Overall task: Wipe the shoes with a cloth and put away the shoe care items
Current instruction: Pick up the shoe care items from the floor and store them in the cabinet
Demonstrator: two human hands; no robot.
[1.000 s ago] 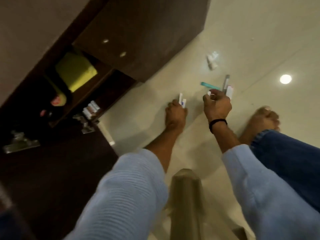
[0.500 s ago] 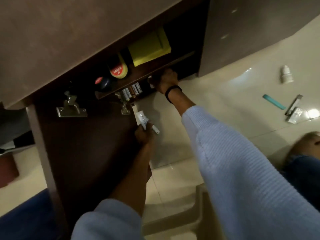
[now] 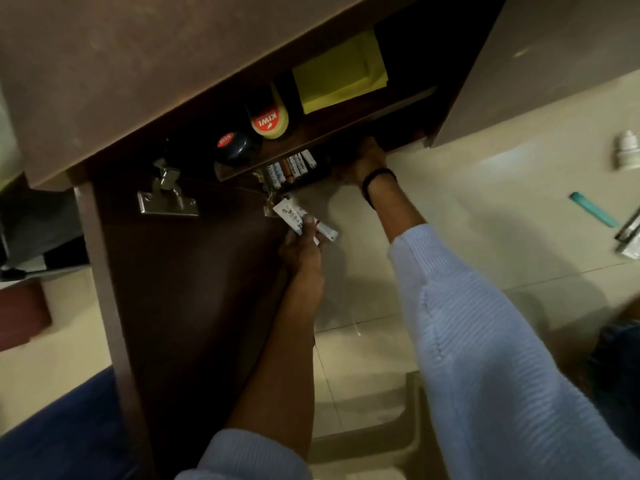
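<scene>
Your right hand (image 3: 367, 160) is reaching into the lower shelf of the dark cabinet (image 3: 194, 57), just right of a row of small tubes (image 3: 292, 168) standing at the shelf front. Its fingers are sitting in deep shadow, so you cannot tell whether they are holding anything.

Your left hand (image 3: 302, 245) is hovering lower, beside the open cabinet door (image 3: 194, 292). Its fingers are curling round a couple of small white packets (image 3: 294, 216), pinching them upright.

On the upper shelf the folded yellow cloth (image 3: 341, 74) is lying flat. The Kiwi polish bottle (image 3: 270, 121) is sitting just left of it and a black polish tin (image 3: 233, 147) left again.

Out on the pale floor (image 3: 485, 202) to your right, a white bottle (image 3: 627, 154) and a teal stick (image 3: 594, 210) are lying well apart from the cabinet.
</scene>
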